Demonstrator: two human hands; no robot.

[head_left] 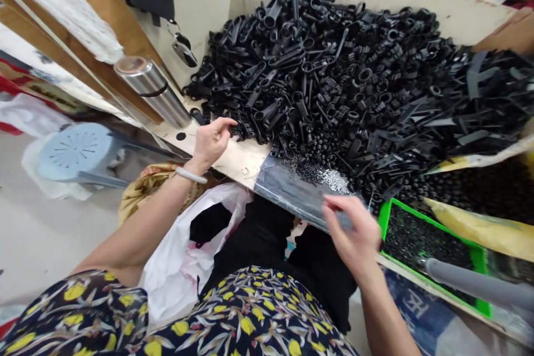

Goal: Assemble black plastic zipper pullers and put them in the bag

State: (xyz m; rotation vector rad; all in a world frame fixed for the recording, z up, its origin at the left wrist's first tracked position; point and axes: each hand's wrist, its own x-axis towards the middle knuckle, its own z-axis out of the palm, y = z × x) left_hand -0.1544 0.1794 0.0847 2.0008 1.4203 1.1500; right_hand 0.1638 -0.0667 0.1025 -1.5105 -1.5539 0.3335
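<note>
My left hand [212, 143] is at the near left edge of a large heap of black plastic parts [287, 67], many of them with ring-shaped ends. Its index finger stretches toward the nearest parts while the other fingers curl; I see nothing held. Slightly blurred, my right hand [354, 231] hovers over the dark grey work strip [287, 189] at the bench front. Its thumb and index fingertips come close together in a pinch, and anything between them is too small to make out. Just beyond lie small silvery metal pieces [335, 181] and tiny dark pieces [306, 171].
A steel flask [156, 92] stands on the left, near hanging keys [183, 49]. On the right is a green-rimmed tray [434, 219] of small black bits, with a grey tube [471, 278] across it. A blue stool [77, 150] and a white bag [175, 256] are below.
</note>
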